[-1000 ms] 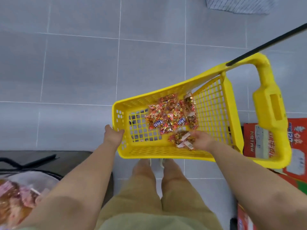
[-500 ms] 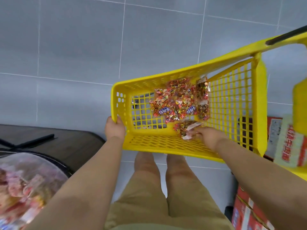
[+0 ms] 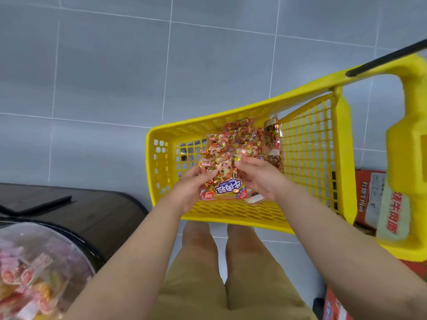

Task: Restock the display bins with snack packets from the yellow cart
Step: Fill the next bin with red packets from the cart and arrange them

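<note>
Step in hand: a snack packet [image 3: 221,179] is lifted out of the yellow cart [image 3: 307,158], held just above its near wall at centre frame.
Left hand [image 3: 187,192]: its grip is clenched on the packet's left edge, thumb over the front near the upper corner.
Right hand [image 3: 258,179]: its grip grasps the packet's right edge, fingertips [image 3: 242,160] pinching near the top.
Packet's lie: its long axis runs roughly up and down the frame, printed label at the lower end, toward the person.
Remaining stock: more packets [image 3: 249,139] lie heaped against the cart's far wall, just beyond the held one.
Display bin [image 3: 34,269]: a clear round bin of wrapped snacks sits at lower left, on a dark surface [image 3: 92,211].
Key relation: the bin lies well apart from the packet, down and to the left, so the left hand is the nearer one.
Coming move, as a guess: the packet swings left and downward over the bin's rim.
Risk: the slick wrapper may slip if one hand lets go early.
</note>
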